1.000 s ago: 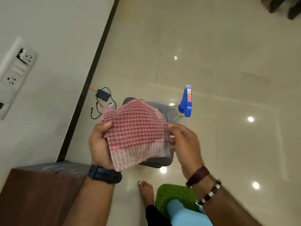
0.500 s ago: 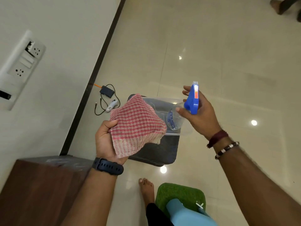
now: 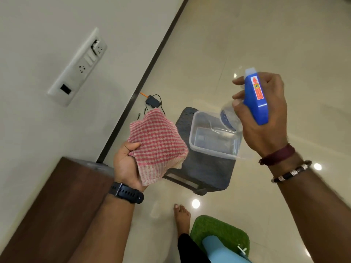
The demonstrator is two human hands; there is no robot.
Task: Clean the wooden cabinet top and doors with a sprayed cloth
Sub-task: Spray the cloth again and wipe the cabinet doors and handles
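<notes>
Head view, looking down at both hands above a tiled floor (image 3: pixel 237 44). The left hand (image 3: pixel 126 164), a black watch (image 3: pixel 126 192) on its wrist, holds a red-checked cloth (image 3: pixel 157 141): the thumb presses the cloth's near edge against the palm, and the cloth drapes over the remaining fingers, which are hidden beneath it. The right hand (image 3: pixel 264 118), with a maroon thread and a beaded bracelet (image 3: pixel 290 171) at the wrist, grips a spray bottle (image 3: pixel 255 97); its fingers (image 3: pixel 238 95) curl round the front of the blue spray head, and the clear body of the bottle points down and toward the cloth. Bottle and cloth are apart, the bottle to the right of the left hand's fingers. Below and between the two hands, a clear plastic box (image 3: pixel 212 139) rests on a dark stool (image 3: pixel 209 173). The wooden cabinet (image 3: pixel 57 205) lies below and left of the left hand, against the wall (image 3: pixel 47 130), its top untouched by either hand. Beyond the cloth, a small black device with cables (image 3: pixel 152 101) lies on the floor at the skirting. A switch panel (image 3: pixel 79 67) is mounted on the wall. A bare foot (image 3: pixel 182 217) and a green mat (image 3: pixel 220 232) appear at the lower edge.
</notes>
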